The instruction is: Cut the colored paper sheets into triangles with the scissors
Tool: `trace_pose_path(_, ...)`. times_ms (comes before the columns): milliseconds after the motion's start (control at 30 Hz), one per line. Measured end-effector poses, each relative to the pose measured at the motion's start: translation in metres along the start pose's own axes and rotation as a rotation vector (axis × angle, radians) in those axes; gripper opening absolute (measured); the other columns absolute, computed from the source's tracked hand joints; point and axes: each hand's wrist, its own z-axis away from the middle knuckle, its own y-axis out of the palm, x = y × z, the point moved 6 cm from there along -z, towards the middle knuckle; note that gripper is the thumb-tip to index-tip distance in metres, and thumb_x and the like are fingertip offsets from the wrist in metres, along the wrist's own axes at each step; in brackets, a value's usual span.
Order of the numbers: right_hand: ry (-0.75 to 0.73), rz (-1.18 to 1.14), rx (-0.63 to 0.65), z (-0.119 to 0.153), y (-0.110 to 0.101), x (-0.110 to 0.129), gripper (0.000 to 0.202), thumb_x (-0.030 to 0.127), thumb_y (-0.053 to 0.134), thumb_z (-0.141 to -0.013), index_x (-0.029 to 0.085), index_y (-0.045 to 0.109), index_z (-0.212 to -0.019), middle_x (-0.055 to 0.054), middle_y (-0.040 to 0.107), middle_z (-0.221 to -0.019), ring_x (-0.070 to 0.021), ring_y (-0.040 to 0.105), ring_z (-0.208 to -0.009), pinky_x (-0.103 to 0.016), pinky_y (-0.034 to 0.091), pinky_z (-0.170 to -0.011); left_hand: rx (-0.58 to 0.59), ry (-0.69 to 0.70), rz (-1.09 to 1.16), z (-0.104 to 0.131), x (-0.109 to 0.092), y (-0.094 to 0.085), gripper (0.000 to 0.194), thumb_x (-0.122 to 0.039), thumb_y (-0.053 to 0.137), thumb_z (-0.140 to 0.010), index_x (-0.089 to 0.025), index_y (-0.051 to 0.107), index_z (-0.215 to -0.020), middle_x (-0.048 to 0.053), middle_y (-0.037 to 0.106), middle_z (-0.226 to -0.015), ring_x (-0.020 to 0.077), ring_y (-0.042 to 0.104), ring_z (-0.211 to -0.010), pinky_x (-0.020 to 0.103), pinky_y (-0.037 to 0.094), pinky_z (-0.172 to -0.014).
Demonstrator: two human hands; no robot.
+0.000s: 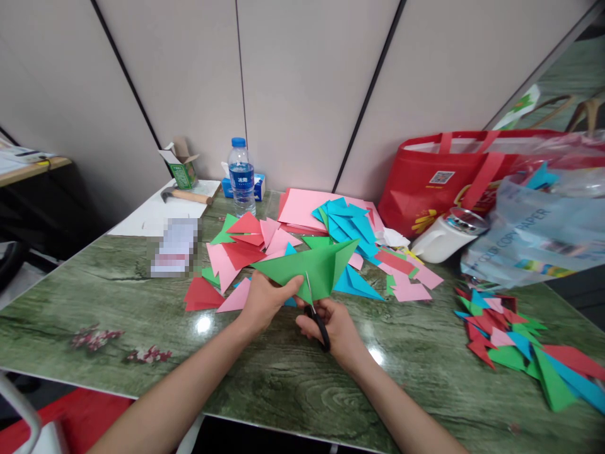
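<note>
My left hand (267,299) pinches the lower left edge of a folded sheet of green paper (316,268), thumb on top. In my right hand (338,328) is a pair of scissors (322,329) with black handles, fingers through the loops. One blade lies over the green paper and the edge of the sheet sits between the blades. Behind the green paper lie red folded papers (243,252), pink pieces (222,265) and a blue folded triangle (357,284). A stack of blue folded papers (347,224) rests on pink sheets (302,208).
A water bottle (242,183) stands before a tissue box (259,187). A hammer (189,197) and a green carton (182,167) are at the back left. To the right are a red bag (416,176), a tipped white mug (437,239), a plastic bag (529,233) and a folded-paper pile (505,359).
</note>
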Motion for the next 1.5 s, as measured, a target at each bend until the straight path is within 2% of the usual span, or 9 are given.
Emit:
trace_pose_path(167, -0.003, 0.029, -0.008, 0.001, 0.000, 0.003, 0.051, 0.050, 0.077, -0.048, 0.013, 0.059, -0.079, 0.003, 0.055, -0.052, -0.0108, 0.048, -0.044, -0.024, 0.040, -0.045, 0.007, -0.011, -0.006, 0.000, 0.001, 0.000, 0.012, -0.023, 0.067, -0.070, -0.014, 0.060, -0.071, -0.001, 0.064, -0.055, 0.0152, 0.060, -0.043, 0.025, 0.051, -0.041)
trace_pose_path(367, 0.001, 0.030, -0.016, 0.002, 0.002, 0.006, 0.048, 0.044, 0.080, -0.047, 0.013, 0.058, -0.076, 0.004, 0.054, -0.050, -0.0094, 0.047, -0.042, -0.023, 0.038, -0.044, 0.014, -0.025, -0.012, 0.001, 0.001, 0.000, 0.012, -0.023, 0.067, -0.070, -0.013, 0.061, -0.071, 0.000, 0.065, -0.056, 0.0151, 0.061, -0.044, 0.025, 0.052, -0.042)
trace_pose_path(633, -0.018, 0.025, -0.022, 0.001, 0.001, 0.004, 0.045, 0.047, 0.078, -0.048, 0.015, 0.055, -0.072, 0.003, 0.056, -0.051, -0.0080, 0.045, -0.038, -0.022, 0.035, -0.040, 0.035, -0.045, -0.007, 0.001, -0.001, 0.002, 0.014, -0.025, 0.067, -0.070, -0.014, 0.059, -0.067, 0.000, 0.064, -0.053, 0.0145, 0.059, -0.042, 0.024, 0.049, -0.041)
trace_pose_path(833, -0.021, 0.055, -0.007, 0.001, 0.000, -0.001, 0.043, 0.049, 0.076, -0.051, 0.016, 0.053, -0.069, 0.006, 0.052, -0.045, -0.0098, 0.047, -0.037, -0.022, 0.034, -0.038, -0.154, -0.009, -0.020, 0.000, -0.003, -0.009, 0.021, -0.029, 0.070, -0.066, -0.014, 0.063, -0.078, 0.005, 0.070, -0.078, 0.0177, 0.065, -0.068, 0.026, 0.053, -0.060)
trace_pose_path(933, -0.047, 0.048, 0.053, 0.000, 0.001, 0.000, 0.043, 0.047, 0.076, -0.055, 0.017, 0.052, -0.075, 0.006, 0.054, -0.048, -0.0101, 0.049, -0.040, -0.021, 0.036, -0.041, -0.150, -0.037, -0.021, -0.001, -0.001, -0.009, 0.020, -0.031, 0.070, -0.066, -0.014, 0.063, -0.075, 0.004, 0.069, -0.073, 0.0165, 0.063, -0.061, 0.026, 0.052, -0.057)
trace_pose_path(1067, -0.040, 0.011, 0.257, 0.004, 0.006, 0.005, 0.043, 0.042, 0.075, -0.061, 0.017, 0.050, -0.085, 0.005, 0.059, -0.053, -0.0109, 0.054, -0.045, -0.022, 0.041, -0.048, -0.216, 0.034, -0.063, -0.004, -0.009, -0.018, 0.020, -0.028, 0.072, -0.065, -0.013, 0.064, -0.076, 0.004, 0.069, -0.081, 0.0166, 0.063, -0.074, 0.026, 0.052, -0.069)
trace_pose_path(1133, -0.029, 0.014, 0.331, 0.007, 0.007, 0.008, 0.041, 0.041, 0.075, -0.063, 0.017, 0.049, -0.084, 0.005, 0.058, -0.052, -0.0101, 0.054, -0.044, -0.021, 0.041, -0.047, -0.236, 0.031, -0.017, -0.007, -0.012, -0.022, 0.020, -0.029, 0.071, -0.066, -0.013, 0.063, -0.074, 0.003, 0.068, -0.078, 0.0163, 0.062, -0.071, 0.027, 0.052, -0.066)
trace_pose_path(1300, -0.091, 0.010, 0.376, 0.011, 0.006, 0.017, 0.036, 0.041, 0.071, -0.068, 0.019, 0.048, -0.083, 0.006, 0.056, -0.054, -0.0089, 0.054, -0.044, -0.019, 0.039, -0.044, -0.173, -0.012, 0.110, -0.011, -0.011, -0.023, 0.022, -0.029, 0.072, -0.064, -0.012, 0.061, -0.073, 0.001, 0.063, -0.064, 0.0133, 0.056, -0.054, 0.026, 0.049, -0.051)
trace_pose_path(1500, -0.141, -0.016, 0.386, 0.009, 0.006, 0.018, 0.052, 0.035, 0.073, -0.068, 0.019, 0.046, -0.109, 0.007, 0.057, -0.057, -0.0097, 0.054, -0.047, -0.022, 0.043, -0.049, -0.038, -0.085, 0.153, -0.010, -0.007, -0.016, 0.018, -0.022, 0.074, -0.064, -0.011, 0.063, -0.074, 0.002, 0.066, -0.072, 0.0128, 0.059, -0.063, 0.024, 0.050, -0.059)
